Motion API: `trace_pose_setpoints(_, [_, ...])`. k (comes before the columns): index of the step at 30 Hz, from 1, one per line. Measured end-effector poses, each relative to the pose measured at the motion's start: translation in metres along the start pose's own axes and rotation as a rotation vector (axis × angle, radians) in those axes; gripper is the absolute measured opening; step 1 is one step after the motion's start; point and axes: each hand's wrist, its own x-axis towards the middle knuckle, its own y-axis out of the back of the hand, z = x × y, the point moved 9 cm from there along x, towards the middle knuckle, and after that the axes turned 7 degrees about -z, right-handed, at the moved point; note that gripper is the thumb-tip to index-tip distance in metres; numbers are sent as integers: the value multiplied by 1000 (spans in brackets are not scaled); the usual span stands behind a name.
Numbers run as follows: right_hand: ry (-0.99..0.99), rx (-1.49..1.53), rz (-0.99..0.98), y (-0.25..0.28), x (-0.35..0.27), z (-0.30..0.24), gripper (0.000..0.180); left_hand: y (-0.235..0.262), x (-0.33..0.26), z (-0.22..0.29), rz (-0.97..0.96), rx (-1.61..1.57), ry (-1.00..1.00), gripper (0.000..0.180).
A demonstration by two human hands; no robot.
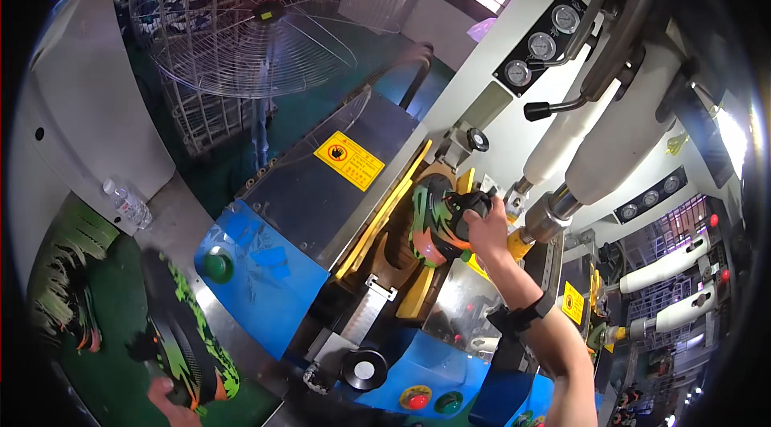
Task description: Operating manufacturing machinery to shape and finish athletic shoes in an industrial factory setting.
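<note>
Clasping a long speckled shoe (189, 339), a rounded striped shoe (432, 225), hands (167, 401) (490, 230) curled round one each

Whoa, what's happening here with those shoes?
A person is handling two colourful shoes. The right hand grips one shoe at the machine, near its yellow strips. The left hand is on another shoe, over a green surface; most of those fingers are hidden. A big fan stands beyond the machine.
</note>
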Motion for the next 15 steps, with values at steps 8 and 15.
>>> trace_pose_setpoints(8, [62,-191,108,-45,13,-2,38,13,-81,-11,132,589,-69,38])
trace_pose_setpoints(15, [240,-230,106,-58,-35,-16,40,43,-107,-24,178,286,100,32])
